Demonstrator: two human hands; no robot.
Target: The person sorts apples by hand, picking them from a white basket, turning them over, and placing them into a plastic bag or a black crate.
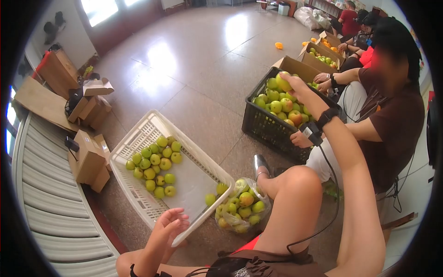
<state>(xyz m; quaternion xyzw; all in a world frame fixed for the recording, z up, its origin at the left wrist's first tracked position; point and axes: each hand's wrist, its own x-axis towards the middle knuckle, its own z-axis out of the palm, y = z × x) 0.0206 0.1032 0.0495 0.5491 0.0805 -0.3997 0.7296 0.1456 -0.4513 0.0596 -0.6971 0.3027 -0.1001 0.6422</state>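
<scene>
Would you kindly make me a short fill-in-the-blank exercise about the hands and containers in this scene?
1. A round, yellow-green apple is held in the person's bare ____.
2. The perforated plastic crate behind that apple in this view is coloured ____.
3. A bulging, see-through plastic bag rests on the ____ beside the white rectangular plastic crate.
4. The person's bare left hand holds ____.

Missing words: right hand; black; floor; nothing.

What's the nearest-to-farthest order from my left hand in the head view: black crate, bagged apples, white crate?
1. White crate, beside your left hand.
2. Bagged apples, to the hand's right.
3. Black crate, farther off, upper right.
</scene>
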